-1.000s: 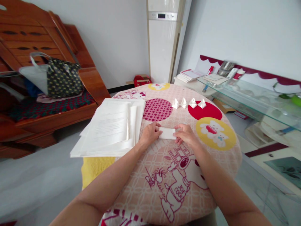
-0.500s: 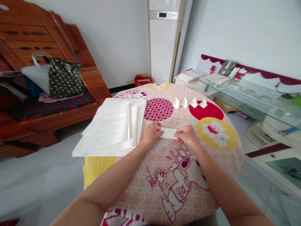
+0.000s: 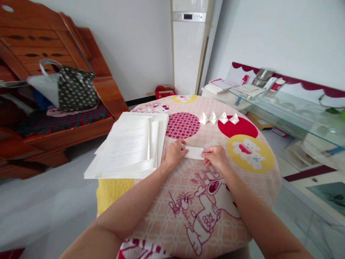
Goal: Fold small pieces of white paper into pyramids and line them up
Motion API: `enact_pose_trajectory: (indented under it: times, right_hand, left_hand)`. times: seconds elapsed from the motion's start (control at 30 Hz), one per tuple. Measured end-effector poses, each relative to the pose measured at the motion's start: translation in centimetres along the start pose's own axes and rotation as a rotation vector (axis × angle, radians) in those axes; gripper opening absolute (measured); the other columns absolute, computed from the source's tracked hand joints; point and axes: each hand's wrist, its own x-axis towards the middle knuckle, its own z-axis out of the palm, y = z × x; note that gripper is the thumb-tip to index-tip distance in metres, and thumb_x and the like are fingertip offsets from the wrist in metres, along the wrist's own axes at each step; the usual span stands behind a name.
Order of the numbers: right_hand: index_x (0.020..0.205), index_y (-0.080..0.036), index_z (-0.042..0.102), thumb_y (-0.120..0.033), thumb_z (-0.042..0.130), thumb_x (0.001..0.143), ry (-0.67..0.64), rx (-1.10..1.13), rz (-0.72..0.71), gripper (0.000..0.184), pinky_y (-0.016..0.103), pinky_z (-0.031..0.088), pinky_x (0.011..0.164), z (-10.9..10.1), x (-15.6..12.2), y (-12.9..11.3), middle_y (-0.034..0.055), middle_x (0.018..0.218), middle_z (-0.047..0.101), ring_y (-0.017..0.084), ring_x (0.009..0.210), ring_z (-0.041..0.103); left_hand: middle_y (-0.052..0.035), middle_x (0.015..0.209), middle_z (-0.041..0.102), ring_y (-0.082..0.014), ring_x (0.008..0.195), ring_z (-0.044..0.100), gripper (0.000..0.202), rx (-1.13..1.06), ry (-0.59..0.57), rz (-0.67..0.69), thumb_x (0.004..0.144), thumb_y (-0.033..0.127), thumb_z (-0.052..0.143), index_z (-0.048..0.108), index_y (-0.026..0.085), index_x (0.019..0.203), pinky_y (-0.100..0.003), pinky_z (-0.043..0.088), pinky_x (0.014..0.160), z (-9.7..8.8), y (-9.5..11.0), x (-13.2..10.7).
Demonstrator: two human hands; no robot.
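Note:
A folded strip of white paper [image 3: 194,153] lies crosswise on the patterned tablecloth [image 3: 161,201]. My left hand [image 3: 175,152] is closed on its left end, fingers bent over the edge. At the other end, my right hand [image 3: 215,156] pinches the strip between thumb and fingers. Beyond my hands stands a row of several small folded paper pieces [image 3: 223,118], white and pointed. Left of my left hand is a stack of white paper sheets [image 3: 126,144], some printed, with a curled edge on top.
A wooden bench [image 3: 105,90] with a dotted bag [image 3: 77,88] stands at the left. On the right is a glass shelf [image 3: 291,108] close to the table, with papers [image 3: 219,85] near it. A tall white air conditioner [image 3: 187,54] stands behind.
The whole view has shifted slightly. Both hands keep their hold on the folded paper strip, with no clear movement against the table.

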Motion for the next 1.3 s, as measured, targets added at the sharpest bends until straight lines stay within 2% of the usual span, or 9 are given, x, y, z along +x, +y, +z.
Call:
enact_pose_trajectory:
  times: [0.53, 0.9, 1.0, 1.1, 1.2, 1.3]
  right_hand:
    - [0.071, -0.014, 0.069, -0.005, 0.07, 0.071, 0.023, -0.01, -0.005, 0.009, 0.019, 0.05, 0.034, 0.2, 0.1, 0.1, 0.0019, 0.048, 0.065, 0.016, 0.042, 0.065]
    - [0.07, -0.015, 0.068, -0.005, 0.069, 0.071, 0.014, -0.03, 0.027, 0.01, 0.018, 0.05, 0.034, 0.3, 0.1, -0.3, 0.0008, 0.043, 0.063, 0.016, 0.039, 0.063]
    - [0.068, -0.016, 0.067, -0.005, 0.071, 0.07, 0.009, -0.015, 0.024, 0.011, 0.017, 0.048, 0.032, 0.3, 0.2, -0.2, -0.0001, 0.042, 0.061, 0.016, 0.038, 0.063]
    - [0.067, -0.016, 0.067, -0.005, 0.072, 0.07, 0.006, -0.01, 0.02, 0.013, 0.017, 0.049, 0.033, 0.3, 0.2, -0.3, 0.0, 0.043, 0.062, 0.016, 0.039, 0.064]
    - [0.067, -0.016, 0.066, -0.004, 0.07, 0.071, 0.008, -0.021, 0.03, 0.013, 0.018, 0.049, 0.033, 0.3, 0.1, -0.4, 0.0001, 0.043, 0.062, 0.015, 0.038, 0.063]
    - [0.066, -0.016, 0.066, -0.003, 0.069, 0.072, 0.008, -0.03, 0.043, 0.015, 0.019, 0.049, 0.033, 0.4, 0.0, -0.6, -0.0003, 0.043, 0.061, 0.015, 0.038, 0.062]
  left_hand:
    - [0.0005, 0.074, 0.069, -0.0175, 0.075, 0.065, 0.026, -0.016, 0.014, -0.029, 0.081, 0.016, 0.072, 0.064, 0.018, 0.105, -0.028, 0.046, 0.075, 0.1, 0.1, 0.1]
    - [0.0002, 0.074, 0.068, -0.0178, 0.076, 0.065, 0.02, 0.038, -0.018, 0.014, 0.083, 0.016, 0.07, 0.064, 0.017, 0.103, -0.029, 0.046, 0.077, 0.2, 0.1, 0.1]
    - [-0.0024, 0.086, 0.069, -0.0187, 0.083, 0.065, 0.022, 0.088, 0.011, 0.085, 0.083, 0.014, 0.069, 0.064, 0.019, 0.104, -0.03, 0.048, 0.081, 0.3, 0.1, 0.0]
    - [-0.0065, 0.106, 0.068, -0.0187, 0.093, 0.065, 0.027, 0.101, 0.05, 0.238, 0.08, 0.003, 0.063, 0.066, 0.019, 0.103, -0.029, 0.05, 0.085, 0.6, -0.1, 0.2]
    - [-0.0066, 0.103, 0.069, -0.018, 0.095, 0.065, 0.03, 0.072, -0.033, 0.345, 0.081, -0.004, 0.053, 0.069, 0.017, 0.096, -0.028, 0.051, 0.088, 0.9, -0.3, 0.7]
    - [-0.0071, 0.1, 0.072, -0.0188, 0.096, 0.066, 0.029, 0.085, -0.098, 0.363, 0.087, 0.0, 0.049, 0.072, 0.016, 0.094, -0.03, 0.051, 0.091, 1.1, -0.3, 0.8]
